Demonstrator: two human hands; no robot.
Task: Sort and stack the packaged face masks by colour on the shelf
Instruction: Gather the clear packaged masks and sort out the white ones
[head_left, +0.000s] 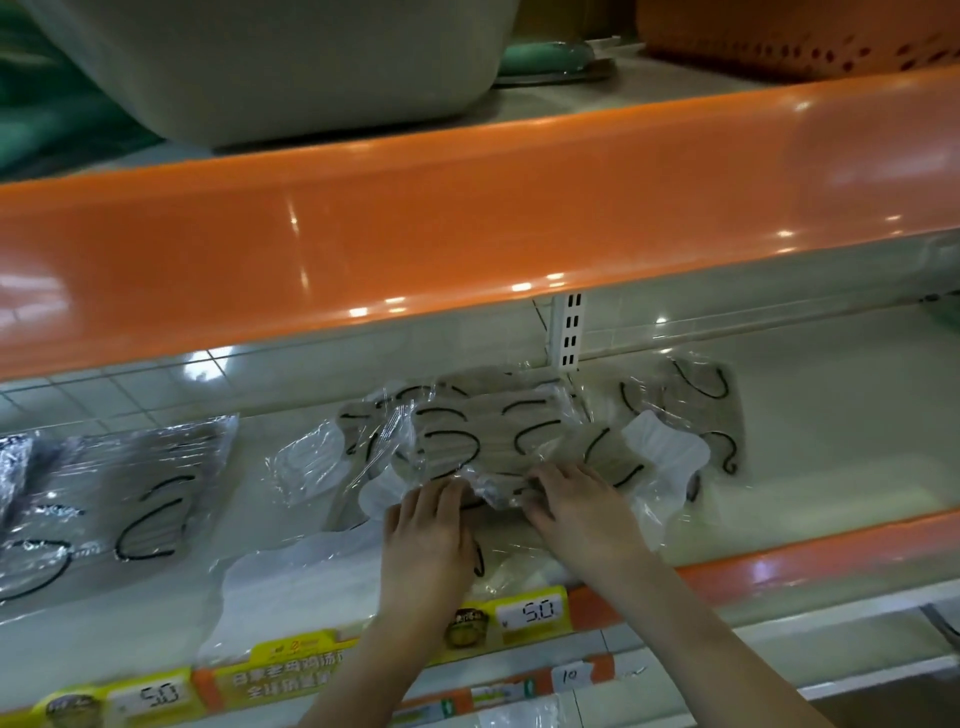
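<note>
A: Masks in clear packets (483, 436) lie in a loose heap at the middle of the lower shelf (810, 441), beige ones with black ear loops, overlapping each other at odd angles.

B: And the hands?

A: Only the head view to go on. The left hand (426, 530) and the right hand (576, 506) both rest on the near edge of that heap, fingers bent down onto the crinkled plastic. Whether they pinch a packet or only press it, I cannot tell; the film hides the fingertips.

B: Any other piles?

A: A grey stack (130, 493) sits well apart to the left, and white packets (291, 587) lie at the front, just beside the left wrist and partly under the beige ones. Another beige packet (701, 410) lies to the right, near the back.

B: What could go wrong?

A: My guess is that the slick film lets packets slide. Pulling one from the heap may drag its neighbours along, and the white ones overhang the front lip above the price tags (524, 616), so a nudge could tip them off the shelf.

B: Room to work?

A: Bare shelf opens to the right of the heap, good for a new stack. Overhead, the orange edge of the upper shelf (467, 218) hangs low, so lifting high looks cramped; sliding flat seems safer.
</note>
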